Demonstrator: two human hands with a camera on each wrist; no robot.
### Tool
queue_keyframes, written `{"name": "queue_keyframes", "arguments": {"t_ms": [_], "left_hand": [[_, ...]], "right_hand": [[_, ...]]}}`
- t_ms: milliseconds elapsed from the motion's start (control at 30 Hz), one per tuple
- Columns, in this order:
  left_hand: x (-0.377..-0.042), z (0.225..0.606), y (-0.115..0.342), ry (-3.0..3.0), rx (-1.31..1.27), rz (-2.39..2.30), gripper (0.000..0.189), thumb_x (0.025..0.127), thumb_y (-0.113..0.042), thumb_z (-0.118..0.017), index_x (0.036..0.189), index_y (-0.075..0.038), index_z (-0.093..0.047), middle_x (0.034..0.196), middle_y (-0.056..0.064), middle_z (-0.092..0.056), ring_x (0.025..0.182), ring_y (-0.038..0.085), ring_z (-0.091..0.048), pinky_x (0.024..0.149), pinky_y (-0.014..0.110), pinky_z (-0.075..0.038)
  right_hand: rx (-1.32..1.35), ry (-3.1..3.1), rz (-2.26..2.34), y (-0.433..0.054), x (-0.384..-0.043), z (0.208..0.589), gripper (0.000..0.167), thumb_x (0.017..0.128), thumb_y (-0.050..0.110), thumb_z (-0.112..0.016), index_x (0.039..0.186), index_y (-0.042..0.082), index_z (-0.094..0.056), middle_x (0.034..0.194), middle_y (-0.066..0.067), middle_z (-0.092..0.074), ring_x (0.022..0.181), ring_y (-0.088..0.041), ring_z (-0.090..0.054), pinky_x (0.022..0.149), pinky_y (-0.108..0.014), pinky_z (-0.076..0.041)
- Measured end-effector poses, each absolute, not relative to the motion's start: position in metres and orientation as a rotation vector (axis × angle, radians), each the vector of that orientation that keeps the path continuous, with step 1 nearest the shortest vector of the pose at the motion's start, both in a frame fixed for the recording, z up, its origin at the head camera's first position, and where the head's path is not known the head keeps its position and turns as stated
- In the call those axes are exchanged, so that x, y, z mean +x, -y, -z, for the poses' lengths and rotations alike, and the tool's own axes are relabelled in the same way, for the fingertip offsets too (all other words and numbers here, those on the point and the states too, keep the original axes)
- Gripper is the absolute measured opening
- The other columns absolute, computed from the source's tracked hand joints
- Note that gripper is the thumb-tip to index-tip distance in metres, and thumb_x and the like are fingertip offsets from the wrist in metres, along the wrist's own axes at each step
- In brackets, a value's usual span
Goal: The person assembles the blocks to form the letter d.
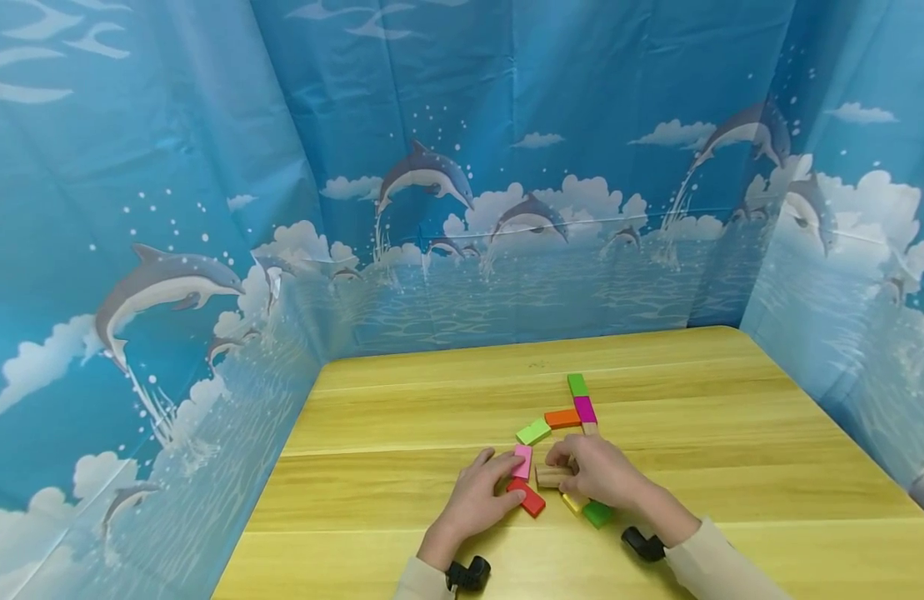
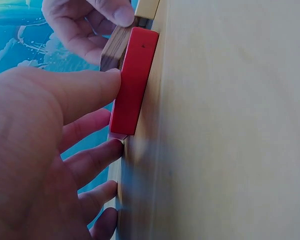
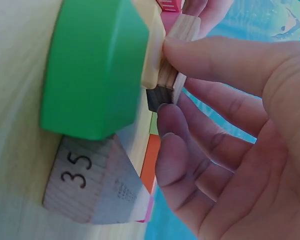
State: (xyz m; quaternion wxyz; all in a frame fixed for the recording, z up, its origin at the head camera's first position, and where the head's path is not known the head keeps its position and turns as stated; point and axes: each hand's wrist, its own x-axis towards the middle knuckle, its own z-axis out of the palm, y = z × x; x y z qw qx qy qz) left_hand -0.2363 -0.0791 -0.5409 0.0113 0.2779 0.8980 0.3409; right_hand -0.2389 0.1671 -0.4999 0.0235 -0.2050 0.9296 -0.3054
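My left hand (image 1: 476, 498) lies beside a pink block (image 1: 522, 461) and a red block (image 1: 526, 497). Its thumb touches the side of the red block (image 2: 135, 82), while the index fingertip is on the pink one and the other fingers stay spread. With thumb and fingers, my right hand (image 1: 604, 471) pinches a plain wooden block (image 1: 551, 476), which is right by the red one. Under that hand are a yellow block (image 1: 572, 503) and a dark green block (image 1: 598, 513). In the right wrist view, a wooden block marked 35 (image 3: 80, 177) stands behind the green one.
Beyond the hands, a lime block (image 1: 533, 432), an orange block (image 1: 562, 418), a magenta block (image 1: 585, 409) and a green block (image 1: 577, 384) form a bent line on the wooden table (image 1: 372, 433). A dolphin-print curtain (image 1: 432, 308) hangs along the table's back and sides.
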Motion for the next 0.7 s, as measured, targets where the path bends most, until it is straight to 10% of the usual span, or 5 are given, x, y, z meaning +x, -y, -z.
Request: {"name": "queue_keyframes", "arguments": {"t_ms": [700], "left_hand": [[-0.237, 0.541, 0.079, -2.817, 0.868, -1.047, 0.052, 0.099, -0.035, -0.065, 0.147, -0.019, -0.054, 0.151, 0.002, -0.049, 0.144, 0.039, -0.032, 0.106, 0.068, -0.028]], "right_hand": [[-0.769, -2.769, 0.859, -0.175, -0.212, 0.486, 0.034, 0.070, -0.002, -0.086, 0.096, 0.016, -0.074, 0.084, 0.008, -0.063, 0.073, -0.008, -0.054, 0.065, -0.031, -0.049]]}}
